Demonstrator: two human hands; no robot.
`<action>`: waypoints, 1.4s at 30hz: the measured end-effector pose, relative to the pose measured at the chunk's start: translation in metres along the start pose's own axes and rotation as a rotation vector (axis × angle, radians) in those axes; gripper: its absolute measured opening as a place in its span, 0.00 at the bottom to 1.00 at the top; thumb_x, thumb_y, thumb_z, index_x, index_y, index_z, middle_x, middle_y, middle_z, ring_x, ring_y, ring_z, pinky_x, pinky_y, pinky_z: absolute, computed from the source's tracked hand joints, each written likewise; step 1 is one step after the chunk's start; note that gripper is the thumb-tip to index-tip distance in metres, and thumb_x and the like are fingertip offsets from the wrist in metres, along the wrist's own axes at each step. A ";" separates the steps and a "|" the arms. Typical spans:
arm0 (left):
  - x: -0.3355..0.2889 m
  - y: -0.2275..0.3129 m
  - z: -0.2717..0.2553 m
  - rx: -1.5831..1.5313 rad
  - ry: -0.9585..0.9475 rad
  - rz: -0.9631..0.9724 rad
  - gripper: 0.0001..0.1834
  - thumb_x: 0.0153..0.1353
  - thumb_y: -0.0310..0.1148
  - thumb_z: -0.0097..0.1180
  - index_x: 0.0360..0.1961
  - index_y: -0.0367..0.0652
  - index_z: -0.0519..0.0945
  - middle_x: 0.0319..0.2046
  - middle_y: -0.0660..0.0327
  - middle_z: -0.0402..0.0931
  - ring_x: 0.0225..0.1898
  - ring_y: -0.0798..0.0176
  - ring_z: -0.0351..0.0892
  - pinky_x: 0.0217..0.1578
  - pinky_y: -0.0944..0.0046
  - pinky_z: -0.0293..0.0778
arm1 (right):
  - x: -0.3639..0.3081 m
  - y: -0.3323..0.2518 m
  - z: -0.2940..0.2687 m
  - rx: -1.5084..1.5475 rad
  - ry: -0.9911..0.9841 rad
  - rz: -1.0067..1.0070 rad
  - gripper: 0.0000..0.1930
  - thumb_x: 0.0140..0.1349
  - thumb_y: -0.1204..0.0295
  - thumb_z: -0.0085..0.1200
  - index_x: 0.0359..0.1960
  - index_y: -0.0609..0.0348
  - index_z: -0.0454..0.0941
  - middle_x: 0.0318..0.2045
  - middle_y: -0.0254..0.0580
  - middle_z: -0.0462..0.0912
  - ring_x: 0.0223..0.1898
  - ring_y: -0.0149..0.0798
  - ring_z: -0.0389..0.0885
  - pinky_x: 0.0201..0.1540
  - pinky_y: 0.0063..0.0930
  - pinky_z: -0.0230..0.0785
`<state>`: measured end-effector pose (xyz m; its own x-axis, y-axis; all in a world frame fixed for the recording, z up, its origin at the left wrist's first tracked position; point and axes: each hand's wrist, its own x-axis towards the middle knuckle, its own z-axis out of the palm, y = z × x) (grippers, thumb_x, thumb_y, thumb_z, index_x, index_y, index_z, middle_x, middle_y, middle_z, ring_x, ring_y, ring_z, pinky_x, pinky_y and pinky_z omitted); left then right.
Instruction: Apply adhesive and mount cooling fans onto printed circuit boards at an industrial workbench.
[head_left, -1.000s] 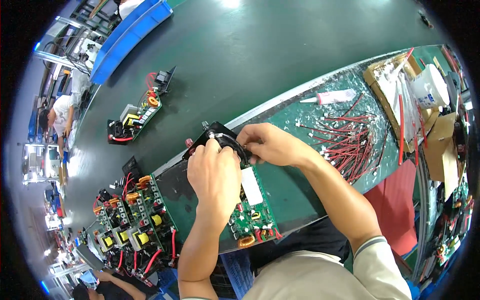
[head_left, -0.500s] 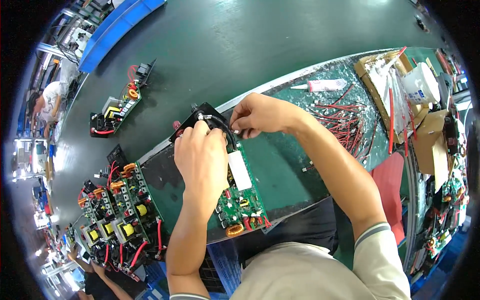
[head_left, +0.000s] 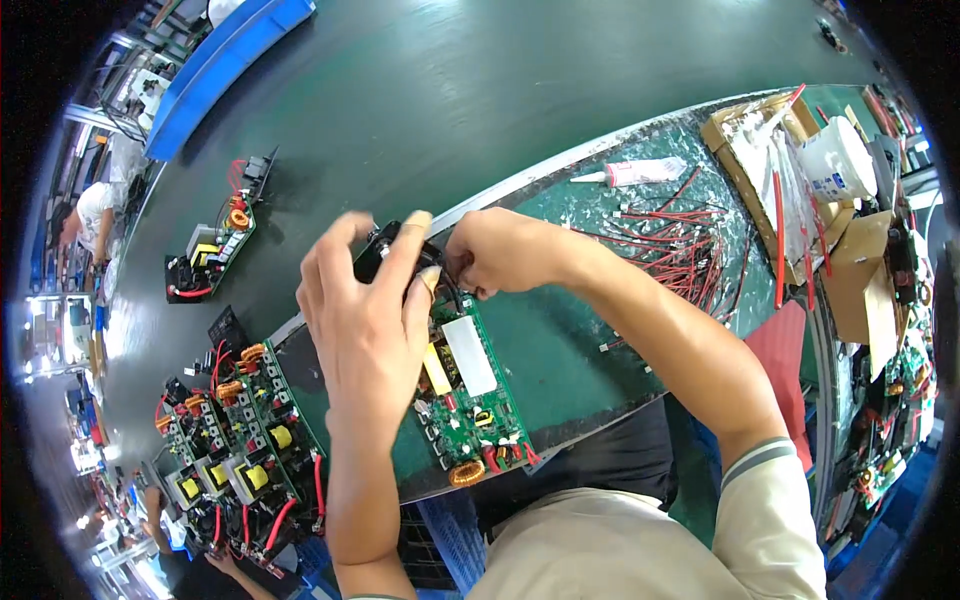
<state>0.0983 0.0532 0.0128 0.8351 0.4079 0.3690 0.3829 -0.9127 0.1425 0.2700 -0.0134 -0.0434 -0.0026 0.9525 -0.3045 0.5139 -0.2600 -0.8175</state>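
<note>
A green circuit board [head_left: 490, 416] lies across the near edge of the bench, with a white block, a yellow part and a copper coil on it. At its far end stands a black end panel [head_left: 368, 262] with black cables [head_left: 450, 290], partly hidden by my fingers. My left hand [head_left: 368, 318] spreads over the panel, fingers apart, index fingertip and thumb beside the cables. My right hand [head_left: 505, 250] is closed at the cables' right side, its fingertips pinched together. What sits between them is hidden.
Several similar boards [head_left: 235, 430] stand at the left; another assembly [head_left: 215, 250] lies on the dark green surface beyond. To the right are a glue tube [head_left: 640, 172], red wires [head_left: 690, 265], a cardboard tray [head_left: 740, 135] and a white tub [head_left: 838, 165]. People work at far left.
My left hand has loosened and spread its fingers, moving left. My right hand has come closer in against the cables. The far assembly appears a little farther left.
</note>
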 end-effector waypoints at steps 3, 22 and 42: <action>0.008 -0.001 -0.003 0.031 -0.245 0.088 0.26 0.51 0.34 0.69 0.54 0.59 0.82 0.69 0.52 0.56 0.69 0.40 0.54 0.67 0.43 0.56 | -0.001 0.013 0.009 -0.040 0.112 -0.055 0.10 0.54 0.77 0.58 0.38 0.68 0.83 0.29 0.50 0.86 0.33 0.46 0.86 0.38 0.37 0.76; 0.005 0.005 -0.007 0.065 -0.493 0.140 0.40 0.33 0.55 0.77 0.45 0.41 0.77 0.72 0.49 0.45 0.72 0.32 0.44 0.60 0.27 0.55 | -0.018 0.005 0.028 0.116 0.254 0.054 0.08 0.53 0.77 0.56 0.34 0.62 0.85 0.33 0.56 0.85 0.39 0.55 0.84 0.45 0.43 0.76; 0.009 0.012 -0.009 0.123 -0.506 0.138 0.45 0.32 0.53 0.77 0.55 0.48 0.78 0.75 0.51 0.39 0.74 0.35 0.39 0.67 0.30 0.48 | -0.021 0.014 0.042 0.104 0.377 0.036 0.08 0.53 0.79 0.55 0.33 0.64 0.85 0.31 0.56 0.85 0.38 0.56 0.84 0.44 0.43 0.75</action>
<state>0.1064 0.0460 0.0256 0.9553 0.2718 -0.1163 0.2742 -0.9617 0.0041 0.2409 -0.0434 -0.0693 0.3392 0.9289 -0.1489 0.4183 -0.2906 -0.8606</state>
